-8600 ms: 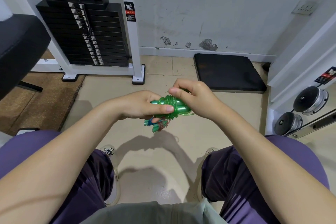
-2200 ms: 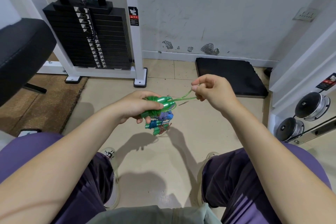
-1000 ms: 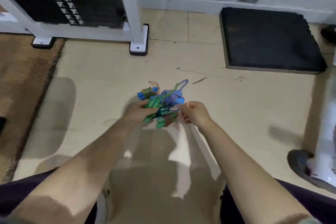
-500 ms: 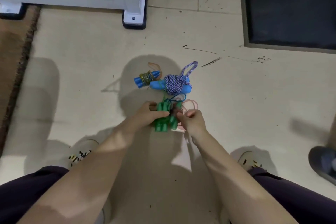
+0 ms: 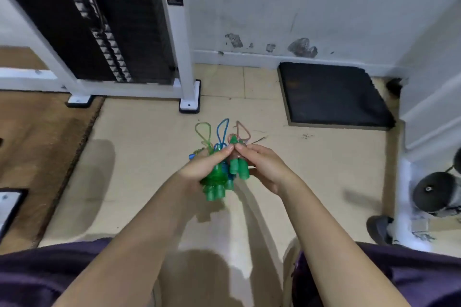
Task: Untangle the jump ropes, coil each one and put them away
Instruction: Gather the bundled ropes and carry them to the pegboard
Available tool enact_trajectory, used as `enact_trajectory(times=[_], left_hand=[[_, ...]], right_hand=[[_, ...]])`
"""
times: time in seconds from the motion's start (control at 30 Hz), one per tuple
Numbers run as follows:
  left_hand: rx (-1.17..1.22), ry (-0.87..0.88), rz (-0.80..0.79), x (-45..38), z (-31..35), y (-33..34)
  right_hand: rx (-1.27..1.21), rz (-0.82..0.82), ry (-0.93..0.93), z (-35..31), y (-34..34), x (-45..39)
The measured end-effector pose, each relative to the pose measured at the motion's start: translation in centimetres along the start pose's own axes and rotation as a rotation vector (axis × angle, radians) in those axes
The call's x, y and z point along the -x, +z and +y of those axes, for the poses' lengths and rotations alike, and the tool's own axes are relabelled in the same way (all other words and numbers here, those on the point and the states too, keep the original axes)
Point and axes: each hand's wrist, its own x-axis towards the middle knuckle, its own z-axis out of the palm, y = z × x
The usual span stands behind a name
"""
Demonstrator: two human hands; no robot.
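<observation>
A bundle of coiled jump ropes [image 5: 220, 172] hangs in mid-air above the tan floor [image 5: 139, 157], held between both hands in front of the person's knees. Most of the bundle is translucent green: a coiled green rope with its green handles [image 5: 214, 193] pointing down toward the person, and a second pair of green handles [image 5: 239, 169] just to the right of it, with a bit of blue showing between them. Three cord loops stand up from the far end of the bundle, a green loop [image 5: 203, 132] on the left, a blue loop [image 5: 222, 129] in the middle and a pinkish loop [image 5: 243, 131] on the right. The left hand [image 5: 203, 168] wraps around the left side of the bundle, fingers curled over it and gripping. The right hand [image 5: 263, 166] grips the right side, its fingers curled around the second pair of handles, and the fingertips of the two hands meet on top of the bundle. The view is motion-blurred, so finer detail of the cords is unclear. Beyond the bundle, on the left, a weight stack [image 5: 99, 20] stands in a white machine frame [image 5: 185, 62] against the wall. Beyond the bundle on the right, a black mat [image 5: 331, 95] lies on the floor. Left of the bundle lies a brown carpet [image 5: 37, 144], and well to its right sits a dark dumbbell [image 5: 434, 192].
</observation>
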Motion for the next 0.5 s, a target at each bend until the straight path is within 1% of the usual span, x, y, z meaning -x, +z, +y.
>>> enact_trajectory(times=[0.1,0.17,0.23,0.37,0.43,0.5], left_hand=[[-0.055,0.148,0.015,7.1,5.4,2.8],[-0.107,0.226,-0.011,12.0,8.3,4.8],[-0.133,0.300,-0.018,16.3,10.2,6.5],[-0.197,0.421,-0.029,22.9,12.0,9.7],[-0.216,0.459,-0.023,24.7,12.5,10.7],[-0.258,0.484,-0.017,25.5,12.9,11.2]], right_hand=[[-0.020,-0.001,-0.163,-6.1,1.9,6.7],[0.026,-0.027,-0.256,-9.4,3.2,11.7],[0.088,-0.015,-0.336,-11.9,4.5,16.4],[0.241,0.105,-0.484,-15.3,6.3,23.3],[0.327,0.179,-0.584,-16.5,6.6,25.3],[0.359,0.204,-0.649,-17.4,6.5,26.5]])
